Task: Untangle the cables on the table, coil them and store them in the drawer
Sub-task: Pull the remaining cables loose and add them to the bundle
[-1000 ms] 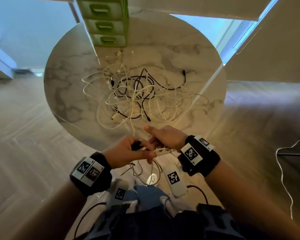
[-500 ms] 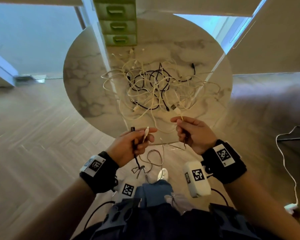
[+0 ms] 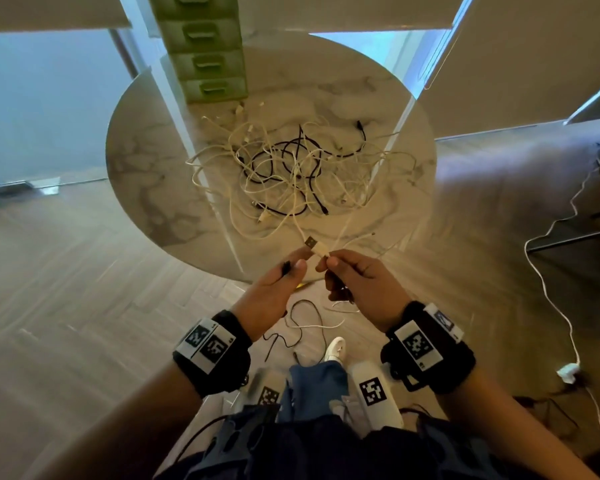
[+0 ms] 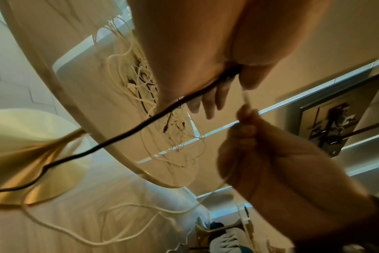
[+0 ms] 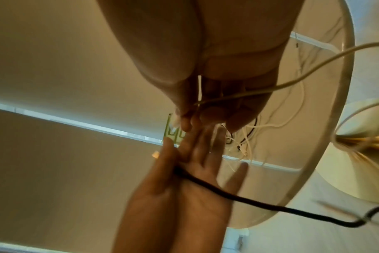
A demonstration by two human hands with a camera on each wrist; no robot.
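1. A white USB plug (image 3: 315,247) is pinched between the right hand's (image 3: 361,285) thumb and forefinger; its white cable is gathered under the curled fingers.
2. A black cable (image 5: 238,196) is held by the thumb against the left hand (image 3: 274,289), whose fingers are extended.
3. Both cables trail to the tangle (image 3: 291,168) on the marble table (image 3: 146,174); if pulled hard, knots could be tightened or the heap dragged off.
4. The green drawer unit (image 3: 205,57) stands behind, all visible drawers shut.
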